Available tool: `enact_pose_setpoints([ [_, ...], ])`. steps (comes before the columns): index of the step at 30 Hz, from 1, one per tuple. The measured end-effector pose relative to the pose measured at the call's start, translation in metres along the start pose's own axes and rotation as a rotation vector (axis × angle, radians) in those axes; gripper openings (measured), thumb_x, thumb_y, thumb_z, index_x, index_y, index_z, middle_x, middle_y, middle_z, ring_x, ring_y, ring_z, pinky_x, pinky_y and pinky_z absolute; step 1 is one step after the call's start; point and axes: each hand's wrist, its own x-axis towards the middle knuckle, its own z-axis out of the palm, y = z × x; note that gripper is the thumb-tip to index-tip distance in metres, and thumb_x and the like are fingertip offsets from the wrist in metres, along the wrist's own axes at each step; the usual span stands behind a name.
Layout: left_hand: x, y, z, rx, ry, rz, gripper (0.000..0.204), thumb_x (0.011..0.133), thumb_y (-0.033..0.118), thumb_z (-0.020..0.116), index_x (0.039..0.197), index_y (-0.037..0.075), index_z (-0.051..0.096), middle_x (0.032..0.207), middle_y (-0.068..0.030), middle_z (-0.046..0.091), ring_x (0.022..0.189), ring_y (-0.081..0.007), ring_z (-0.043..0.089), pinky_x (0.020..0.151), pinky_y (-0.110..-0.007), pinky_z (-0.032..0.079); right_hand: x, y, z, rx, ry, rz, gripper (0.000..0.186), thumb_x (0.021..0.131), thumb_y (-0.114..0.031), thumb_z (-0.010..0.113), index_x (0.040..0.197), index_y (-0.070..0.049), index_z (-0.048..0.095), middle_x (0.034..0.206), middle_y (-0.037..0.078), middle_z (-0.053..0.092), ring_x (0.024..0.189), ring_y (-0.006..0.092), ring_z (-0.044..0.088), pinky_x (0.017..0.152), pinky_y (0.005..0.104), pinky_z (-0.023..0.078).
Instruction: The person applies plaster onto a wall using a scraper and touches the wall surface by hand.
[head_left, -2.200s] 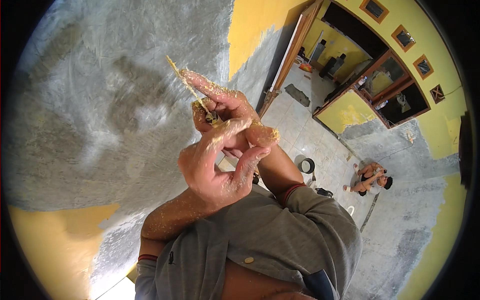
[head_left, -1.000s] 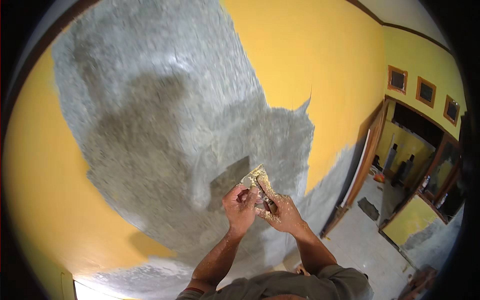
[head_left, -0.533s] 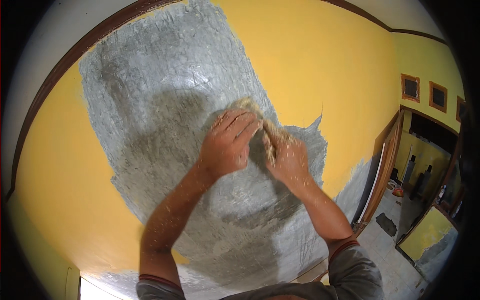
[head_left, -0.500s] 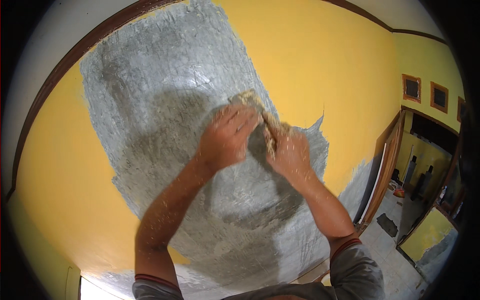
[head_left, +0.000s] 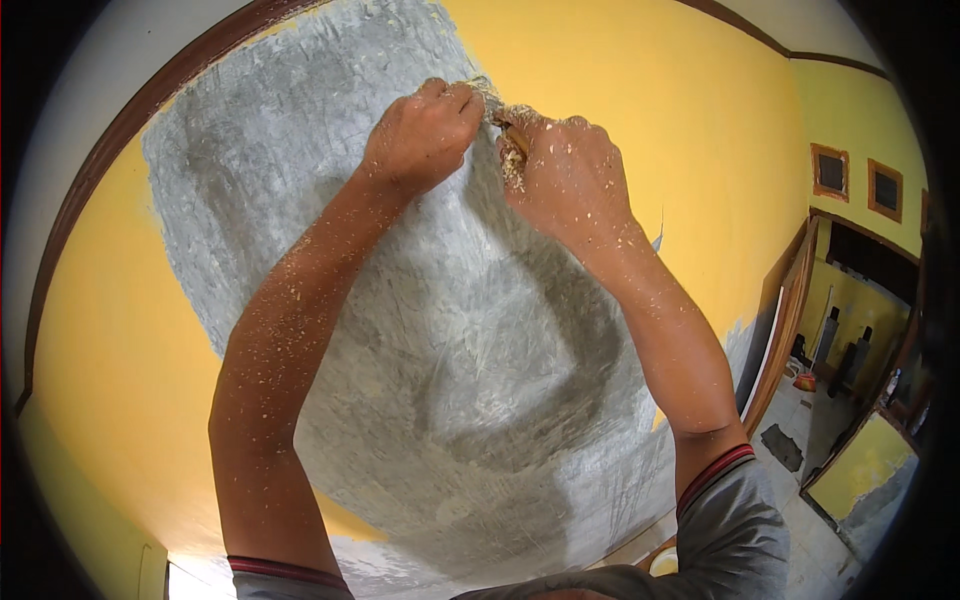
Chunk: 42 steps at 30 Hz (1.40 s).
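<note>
head view: paint-caked scraper (head_left: 510, 140), mostly hidden

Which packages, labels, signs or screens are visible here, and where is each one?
None can be seen.
Nearest in kind: two small dark square wall openings with brown frames, high on the yellow wall at right, above the doorway.

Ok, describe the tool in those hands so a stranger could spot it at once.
Start at the big grey scraped patch on the yellow wall. Near its top edge the left hand and right hand meet. Pinched between them is a small flat scraper, caked with pale yellowish flakes, the only tool against the wall.
</note>
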Motion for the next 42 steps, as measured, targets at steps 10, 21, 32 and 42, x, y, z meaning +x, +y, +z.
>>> enact_pose_setpoints([
  [10, 0.016, -0.021, 0.002, 0.077, 0.098, 0.079, 0.017, 0.068, -0.003, 0.066, 0.083, 0.003, 0.063, 0.085, -0.0088, 0.065, 0.082, -0.0274, 0.065, 0.067, -0.038, 0.057, 0.034, 0.001, -0.016, 0.053, -0.059, -0.026, 0.032, 0.080, -0.013, 0.067, 0.111, -0.009, 0.073, 0.087, 0.021, 0.072, 0.082, 0.0363, 0.070, 0.078, 0.0439, 0.057],
  [21, 0.037, -0.040, -0.002, 0.126, 0.108, 0.046, 0.021, 0.069, -0.003, 0.064, 0.089, 0.003, 0.062, 0.086, -0.0091, 0.065, 0.082, -0.0297, 0.065, 0.067, -0.040, 0.056, 0.072, 0.005, -0.025, -0.005, -0.117, 0.023, 0.034, 0.083, -0.014, 0.064, 0.116, -0.010, 0.072, 0.092, 0.021, 0.072, 0.086, 0.0362, 0.071, 0.084, 0.0444, 0.056],
  [32, 0.037, -0.052, 0.006, 0.118, 0.033, 0.007, 0.030, 0.068, -0.001, 0.066, 0.097, 0.005, 0.062, 0.092, -0.0107, 0.065, 0.086, -0.0332, 0.063, 0.076, -0.044, 0.052, 0.074, 0.010, -0.020, 0.007, -0.060, -0.117, 0.032, 0.084, -0.019, 0.065, 0.114, -0.009, 0.071, 0.096, 0.021, 0.072, 0.090, 0.0365, 0.070, 0.085, 0.0420, 0.056],
  [42, 0.039, -0.072, 0.009, 0.170, 0.115, 0.007, 0.028, 0.071, 0.000, 0.067, 0.098, 0.006, 0.065, 0.094, -0.0102, 0.067, 0.089, -0.0330, 0.065, 0.078, -0.043, 0.054, 0.095, 0.001, -0.029, -0.018, -0.114, -0.223, 0.025, 0.086, -0.017, 0.060, 0.100, 0.001, 0.071, 0.098, 0.026, 0.069, 0.095, 0.0415, 0.068, 0.087, 0.0480, 0.054],
])
